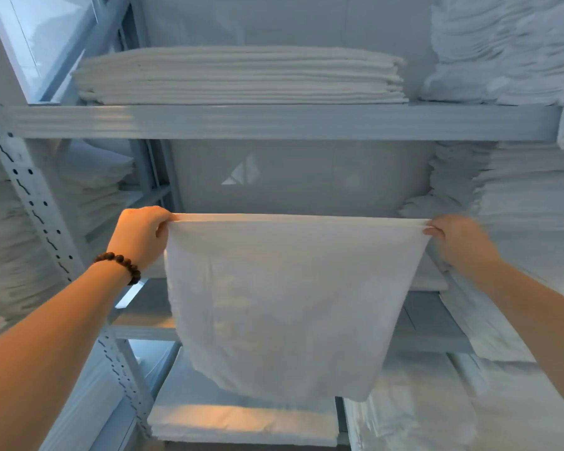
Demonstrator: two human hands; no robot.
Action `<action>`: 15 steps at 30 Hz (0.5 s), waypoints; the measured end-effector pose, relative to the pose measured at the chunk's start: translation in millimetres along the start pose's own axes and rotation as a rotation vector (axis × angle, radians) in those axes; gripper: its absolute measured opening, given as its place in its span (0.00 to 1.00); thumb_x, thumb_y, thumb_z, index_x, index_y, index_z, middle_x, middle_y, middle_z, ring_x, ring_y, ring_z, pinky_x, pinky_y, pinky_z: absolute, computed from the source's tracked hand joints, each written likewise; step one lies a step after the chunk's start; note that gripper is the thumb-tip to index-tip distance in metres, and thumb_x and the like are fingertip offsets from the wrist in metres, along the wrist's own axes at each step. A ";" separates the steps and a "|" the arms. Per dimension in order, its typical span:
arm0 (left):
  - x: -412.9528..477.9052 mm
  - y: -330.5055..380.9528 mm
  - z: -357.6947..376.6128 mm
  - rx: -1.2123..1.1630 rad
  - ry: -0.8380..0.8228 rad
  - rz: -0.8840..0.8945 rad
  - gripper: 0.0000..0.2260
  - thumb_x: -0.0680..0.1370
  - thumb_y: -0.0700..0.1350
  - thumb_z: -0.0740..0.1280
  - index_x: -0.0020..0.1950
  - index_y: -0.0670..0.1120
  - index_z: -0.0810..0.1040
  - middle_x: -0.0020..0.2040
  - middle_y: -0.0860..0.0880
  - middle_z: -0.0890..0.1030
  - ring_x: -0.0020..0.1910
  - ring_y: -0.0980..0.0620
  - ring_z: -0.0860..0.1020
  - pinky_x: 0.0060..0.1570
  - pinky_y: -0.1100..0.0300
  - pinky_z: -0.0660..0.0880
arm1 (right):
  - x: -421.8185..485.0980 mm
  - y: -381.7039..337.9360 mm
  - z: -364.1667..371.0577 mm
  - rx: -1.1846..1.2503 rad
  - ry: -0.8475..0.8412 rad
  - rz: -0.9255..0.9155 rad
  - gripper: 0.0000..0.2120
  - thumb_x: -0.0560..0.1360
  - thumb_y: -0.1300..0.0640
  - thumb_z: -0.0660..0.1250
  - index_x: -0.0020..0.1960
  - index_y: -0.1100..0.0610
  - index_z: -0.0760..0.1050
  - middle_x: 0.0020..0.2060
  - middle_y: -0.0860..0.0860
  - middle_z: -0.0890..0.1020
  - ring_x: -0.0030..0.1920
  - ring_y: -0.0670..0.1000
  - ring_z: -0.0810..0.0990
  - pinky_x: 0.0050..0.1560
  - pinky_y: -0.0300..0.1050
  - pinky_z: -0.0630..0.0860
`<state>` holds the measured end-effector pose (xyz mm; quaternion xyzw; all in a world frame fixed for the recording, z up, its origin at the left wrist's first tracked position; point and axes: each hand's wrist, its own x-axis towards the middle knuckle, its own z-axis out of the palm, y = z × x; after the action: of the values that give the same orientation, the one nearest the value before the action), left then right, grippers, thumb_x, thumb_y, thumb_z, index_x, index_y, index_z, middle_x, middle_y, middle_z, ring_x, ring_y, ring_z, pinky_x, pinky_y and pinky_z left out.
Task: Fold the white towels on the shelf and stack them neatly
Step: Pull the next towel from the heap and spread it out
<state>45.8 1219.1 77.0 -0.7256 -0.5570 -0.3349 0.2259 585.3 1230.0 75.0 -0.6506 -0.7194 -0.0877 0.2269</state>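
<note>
- Now, nearest you, your left hand [140,236], the one above the bead bracelet [119,265], pinches the towel's top left corner with curled fingers. Your right hand [453,242] grips the top right corner, but it is blurred and you cannot read the finger placement.
- The white towel [290,304] hangs flat between both hands in front of the rack [30,196]. Its top edge is stretched straight, and its bottom edge is uneven, lower on the right.
- For a clean fold, you probably want that top edge taut and level first. A light shake should let the lower hem hang square.
- Then bring the two corners together and match them edge to edge before the fold settles, because mismatched corners would show in a stack.
- Behind and below the cloth, folded towels [241,421] lie flat on the bottom level. On the right, tall piles [528,206] crowd the bay, so take care that the hanging cloth does not drag across them.
- Farthest off, on the upper shelf [274,122], a neat stack [241,76] shows the footprint to aim for.
</note>
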 end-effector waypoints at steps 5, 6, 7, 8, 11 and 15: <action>-6.7 3.7 18.9 -0.009 -0.149 -0.052 0.10 0.73 0.31 0.63 0.47 0.38 0.83 0.43 0.40 0.83 0.43 0.37 0.80 0.48 0.49 0.74 | -7.1 2.6 10.2 -0.012 -0.218 0.069 0.14 0.79 0.55 0.62 0.56 0.64 0.79 0.55 0.62 0.80 0.57 0.61 0.77 0.56 0.49 0.67; -7.6 2.0 20.7 -0.025 -0.164 -0.071 0.10 0.73 0.31 0.63 0.47 0.38 0.83 0.43 0.40 0.83 0.43 0.37 0.80 0.48 0.50 0.74 | -7.4 1.7 10.8 0.019 -0.199 0.080 0.14 0.78 0.56 0.63 0.55 0.65 0.79 0.54 0.63 0.81 0.56 0.61 0.77 0.56 0.50 0.68; -8.5 -0.6 22.1 -0.050 -0.178 -0.092 0.10 0.73 0.31 0.63 0.47 0.38 0.82 0.43 0.40 0.83 0.44 0.38 0.79 0.47 0.51 0.73 | -7.8 0.7 11.8 0.056 -0.162 0.087 0.13 0.77 0.57 0.64 0.54 0.65 0.80 0.53 0.63 0.81 0.55 0.62 0.77 0.56 0.51 0.69; -9.0 -3.6 23.8 -0.083 -0.196 -0.109 0.09 0.73 0.31 0.63 0.47 0.37 0.82 0.43 0.40 0.82 0.43 0.39 0.79 0.47 0.52 0.73 | -7.6 0.3 12.7 0.102 -0.128 0.096 0.12 0.76 0.58 0.66 0.53 0.65 0.80 0.51 0.63 0.82 0.53 0.62 0.78 0.55 0.52 0.69; -12.1 -11.0 29.6 -0.198 -0.290 -0.172 0.08 0.71 0.30 0.64 0.43 0.38 0.81 0.40 0.45 0.79 0.42 0.42 0.76 0.46 0.55 0.71 | -7.7 -3.4 15.0 0.281 -0.107 0.178 0.09 0.73 0.59 0.70 0.50 0.64 0.82 0.47 0.61 0.84 0.49 0.60 0.80 0.49 0.49 0.72; -16.6 -20.9 39.3 -0.336 -0.372 -0.358 0.09 0.72 0.32 0.65 0.45 0.41 0.83 0.43 0.46 0.81 0.45 0.47 0.76 0.49 0.57 0.71 | -4.4 -6.6 26.5 0.465 -0.101 0.253 0.07 0.72 0.62 0.71 0.48 0.64 0.82 0.47 0.57 0.83 0.47 0.55 0.78 0.42 0.32 0.69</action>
<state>32.4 1241.5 37.3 -0.6919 -0.6447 -0.3183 -0.0659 573.5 1236.2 50.8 -0.6693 -0.6435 0.1415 0.3434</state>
